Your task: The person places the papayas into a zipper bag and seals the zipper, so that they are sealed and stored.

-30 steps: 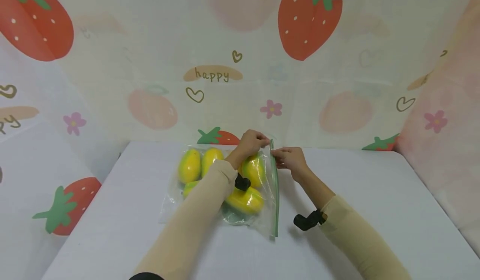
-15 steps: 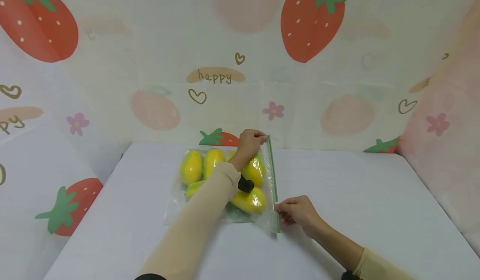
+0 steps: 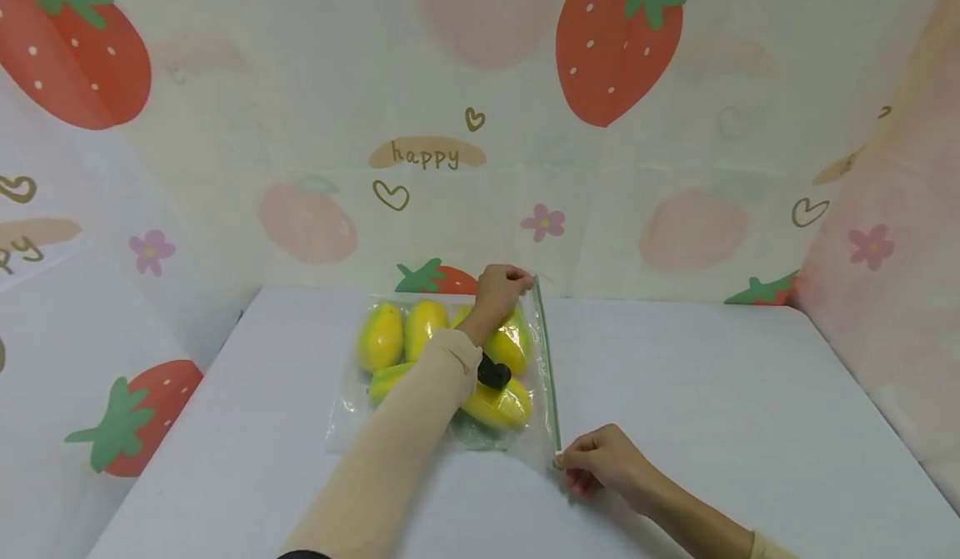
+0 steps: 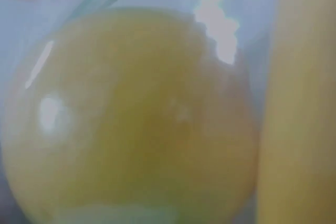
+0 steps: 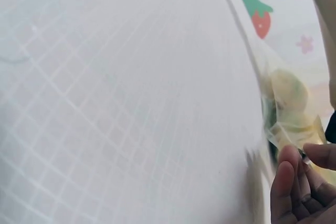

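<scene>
A clear zip bag (image 3: 345,421) lies flat on the table with several yellow-green mangoes (image 3: 381,336) inside. Its green zip strip (image 3: 550,367) runs down the right edge. At the strip's far end my left hand (image 3: 497,294) pinches the bag's corner, the forearm crossing over the fruit and hiding part of it. Down at the near end, my right hand (image 3: 609,465) pinches the strip between thumb and finger, at a small whitish piece. The right wrist view shows these right-hand fingers (image 5: 283,182) beside the bag. One mango (image 4: 131,119) fills most of the blurred left wrist view.
The bag rests on a white table (image 3: 712,392) that reaches back to a strawberry-print curtain (image 3: 615,192). Curtain also hangs along the left and right sides. A black wrist camera (image 3: 493,371) sits at my left wrist, just over the mangoes.
My right hand has slid along the green strip from its far end to its near end, toward me. The left hand has kept its hold on the far corner.
</scene>
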Available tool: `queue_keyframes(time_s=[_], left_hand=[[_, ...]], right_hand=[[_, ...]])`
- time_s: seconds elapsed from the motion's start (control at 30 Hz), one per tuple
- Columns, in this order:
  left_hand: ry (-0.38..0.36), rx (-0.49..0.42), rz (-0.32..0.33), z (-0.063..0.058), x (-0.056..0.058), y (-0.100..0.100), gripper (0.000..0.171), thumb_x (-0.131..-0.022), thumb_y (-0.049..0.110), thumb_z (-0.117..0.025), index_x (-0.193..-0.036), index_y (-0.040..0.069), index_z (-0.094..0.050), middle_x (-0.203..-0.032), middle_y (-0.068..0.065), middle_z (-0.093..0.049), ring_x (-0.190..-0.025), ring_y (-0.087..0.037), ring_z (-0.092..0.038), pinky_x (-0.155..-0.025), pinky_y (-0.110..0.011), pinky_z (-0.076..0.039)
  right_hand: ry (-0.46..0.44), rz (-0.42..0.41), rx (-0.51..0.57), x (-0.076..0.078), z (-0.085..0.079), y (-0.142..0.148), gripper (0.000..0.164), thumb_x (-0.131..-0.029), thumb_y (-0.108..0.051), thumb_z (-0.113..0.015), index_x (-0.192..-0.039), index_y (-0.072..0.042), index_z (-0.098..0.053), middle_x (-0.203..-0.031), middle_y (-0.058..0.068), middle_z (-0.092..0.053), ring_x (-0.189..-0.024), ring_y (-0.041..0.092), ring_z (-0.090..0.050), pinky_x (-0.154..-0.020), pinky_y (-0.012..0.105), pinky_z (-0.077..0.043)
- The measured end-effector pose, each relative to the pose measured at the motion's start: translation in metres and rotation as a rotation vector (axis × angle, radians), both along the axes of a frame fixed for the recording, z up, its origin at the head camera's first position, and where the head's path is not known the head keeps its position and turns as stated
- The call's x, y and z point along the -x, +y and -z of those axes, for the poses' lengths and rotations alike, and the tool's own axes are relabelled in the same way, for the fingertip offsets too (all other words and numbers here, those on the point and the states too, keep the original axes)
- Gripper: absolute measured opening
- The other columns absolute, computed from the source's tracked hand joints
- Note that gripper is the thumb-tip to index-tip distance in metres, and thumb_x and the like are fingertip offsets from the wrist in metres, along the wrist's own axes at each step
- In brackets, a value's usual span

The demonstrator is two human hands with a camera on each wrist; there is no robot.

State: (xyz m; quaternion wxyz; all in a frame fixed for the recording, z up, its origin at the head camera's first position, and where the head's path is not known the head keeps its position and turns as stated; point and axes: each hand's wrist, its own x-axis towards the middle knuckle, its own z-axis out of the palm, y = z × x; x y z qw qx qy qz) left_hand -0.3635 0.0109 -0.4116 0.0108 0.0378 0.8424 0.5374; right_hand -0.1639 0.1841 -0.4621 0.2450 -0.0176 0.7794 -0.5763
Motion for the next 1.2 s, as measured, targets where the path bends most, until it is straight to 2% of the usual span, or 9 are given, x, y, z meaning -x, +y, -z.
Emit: queue_keyframes(time_s=[0.13,0.27,0.4,0.6,0.7,0.83,1.03,1.2], left_hand=[[-0.009,0.017,0.021,0.001,0.001,0.003,0.02,-0.094,0.02,-0.064,-0.104,0.004,-0.072,-0.107,-0.013,-0.071,-0.096,-0.026,-0.064,-0.085,-0.034,-0.055],[-0.013,0.018,0.016,0.001,0.002,0.003,0.02,-0.094,0.017,-0.064,-0.107,0.003,-0.071,-0.111,-0.013,-0.07,-0.101,-0.027,-0.063,-0.093,-0.036,-0.054],[-0.052,0.044,0.024,0.0,0.002,-0.001,0.022,-0.095,0.014,-0.062,-0.112,0.002,-0.069,-0.115,-0.013,-0.069,-0.104,-0.028,-0.062,-0.094,-0.037,-0.053],[-0.099,0.103,0.13,-0.006,0.001,-0.018,0.025,-0.096,0.015,-0.06,-0.116,0.003,-0.067,-0.119,-0.013,-0.066,-0.109,-0.03,-0.059,-0.097,-0.04,-0.051],[-0.098,0.101,0.194,-0.008,-0.007,-0.03,0.024,-0.097,0.017,-0.059,-0.116,0.004,-0.067,-0.119,-0.013,-0.065,-0.11,-0.033,-0.059,-0.096,-0.04,-0.051],[-0.113,0.08,0.211,-0.011,-0.025,-0.054,0.025,-0.097,0.02,-0.06,-0.116,0.006,-0.068,-0.12,-0.012,-0.066,-0.111,-0.033,-0.061,-0.093,-0.036,-0.053],[-0.054,0.085,0.142,-0.014,-0.051,-0.091,0.027,-0.096,0.022,-0.061,-0.116,0.006,-0.069,-0.12,-0.01,-0.067,-0.107,-0.027,-0.062,-0.095,-0.037,-0.052],[-0.057,0.055,0.032,-0.001,-0.071,-0.12,0.03,-0.096,0.022,-0.06,-0.12,0.006,-0.066,-0.12,-0.011,-0.067,-0.109,-0.025,-0.06,-0.096,-0.037,-0.051]], right_hand=[[-0.014,-0.023,0.008,0.001,0.001,0.004,0.026,-0.086,-0.017,-0.071,-0.088,0.009,-0.071,-0.061,-0.002,-0.063,-0.053,0.008,-0.058,-0.053,0.021,-0.051],[-0.016,-0.033,0.005,0.004,0.002,0.008,0.027,-0.086,-0.018,-0.071,-0.09,0.008,-0.071,-0.062,-0.002,-0.064,-0.052,0.008,-0.059,-0.053,0.022,-0.051],[-0.011,-0.031,-0.018,0.007,0.001,0.014,0.026,-0.084,-0.017,-0.071,-0.086,0.009,-0.071,-0.059,-0.002,-0.063,-0.05,0.008,-0.058,-0.052,0.022,-0.051],[-0.006,-0.033,-0.034,0.013,0.002,0.026,0.027,-0.084,-0.018,-0.071,-0.082,0.009,-0.07,-0.058,-0.003,-0.062,-0.049,0.008,-0.058,-0.051,0.022,-0.05],[-0.018,-0.043,-0.03,0.015,0.003,0.03,0.027,-0.085,-0.019,-0.07,-0.084,0.008,-0.07,-0.059,-0.004,-0.062,-0.049,0.008,-0.058,-0.051,0.022,-0.049],[-0.026,-0.089,-0.014,0.018,0.004,0.033,0.029,-0.087,-0.021,-0.069,-0.089,0.008,-0.071,-0.062,-0.003,-0.065,-0.052,0.008,-0.06,-0.053,0.022,-0.05],[0.005,-0.098,-0.02,0.029,-0.003,0.044,0.03,-0.09,-0.022,-0.065,-0.095,0.007,-0.071,-0.068,-0.001,-0.067,-0.058,0.011,-0.061,-0.058,0.025,-0.053],[0.035,-0.048,-0.052,0.04,-0.004,0.051,0.03,-0.091,-0.02,-0.063,-0.101,0.007,-0.07,-0.073,-0.001,-0.067,-0.064,0.013,-0.063,-0.063,0.028,-0.056]])
